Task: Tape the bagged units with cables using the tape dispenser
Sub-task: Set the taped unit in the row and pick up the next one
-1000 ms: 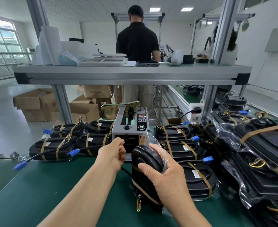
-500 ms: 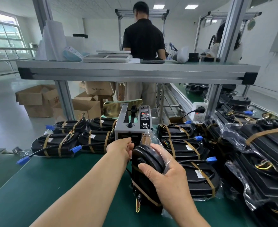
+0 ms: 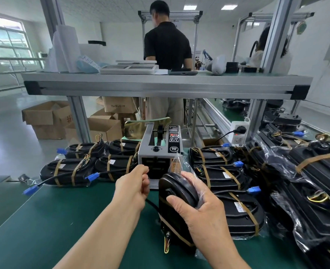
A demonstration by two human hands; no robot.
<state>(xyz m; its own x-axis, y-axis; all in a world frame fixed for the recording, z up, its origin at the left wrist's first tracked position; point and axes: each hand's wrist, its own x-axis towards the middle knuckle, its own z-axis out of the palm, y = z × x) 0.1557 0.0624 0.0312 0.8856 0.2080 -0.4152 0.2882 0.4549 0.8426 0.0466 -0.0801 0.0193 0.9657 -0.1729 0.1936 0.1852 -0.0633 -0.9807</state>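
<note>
A grey tape dispenser (image 3: 156, 152) stands on the green mat (image 3: 43, 220) straight ahead. My left hand (image 3: 135, 186) is at its front outlet, thumb and fingers curled and pinched together at the slot; the tape strip itself is hidden by them. My right hand (image 3: 205, 216) grips a black bagged unit (image 3: 177, 193) standing on its edge just right of the dispenser, with clear bag film bunched over its top. A brown tape band crosses its lower part, and coloured wires hang from its bottom.
Taped units with blue-plug cables lie in rows at the left (image 3: 69, 169) and right (image 3: 218, 171) of the dispenser. Loosely bagged units (image 3: 315, 181) pile up at far right. An aluminium shelf rail (image 3: 160, 86) spans overhead. A person in black stands behind it.
My left hand has reached forward from beside the unit to the dispenser's outlet. My right hand keeps holding the unit upright in the same spot.
</note>
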